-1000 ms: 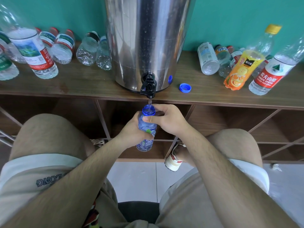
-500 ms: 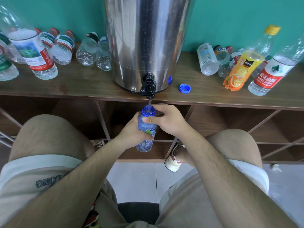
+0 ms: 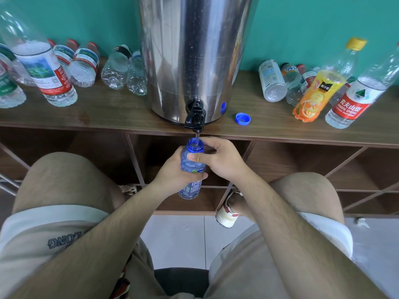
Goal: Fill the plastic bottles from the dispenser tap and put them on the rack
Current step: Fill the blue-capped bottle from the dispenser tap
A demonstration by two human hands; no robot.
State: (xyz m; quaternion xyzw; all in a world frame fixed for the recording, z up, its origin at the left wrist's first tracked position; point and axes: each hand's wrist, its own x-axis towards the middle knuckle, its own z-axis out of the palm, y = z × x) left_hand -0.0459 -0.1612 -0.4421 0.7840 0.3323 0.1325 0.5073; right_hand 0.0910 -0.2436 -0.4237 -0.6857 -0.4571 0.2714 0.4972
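**Blue bottle [image 3: 191, 166] held under the tap, both hands on it**

You have the bottle at the centre of the frame, upright and uncapped, its open mouth directly below the black tap [image 3: 195, 116] of the steel dispenser [image 3: 194, 50]. A thin stream of water runs from the tap into the mouth. Your left hand [image 3: 172, 175] is wrapped round the bottle's middle, fingers curled behind it and thumb across the label. Your right hand [image 3: 222, 160] grips just below the neck, thumb pressed on the front. The bottle hangs in front of the wooden rack [image 3: 121, 111], touching neither its top board nor its compartments. A loose blue cap [image 3: 243, 119] lies open side up on the top board, just right of the dispenser. Clear bottles [image 3: 43, 70] stand and lie at upper left; an orange juice bottle [image 3: 317, 93] and a red-labelled bottle [image 3: 354, 102] stand at upper right.
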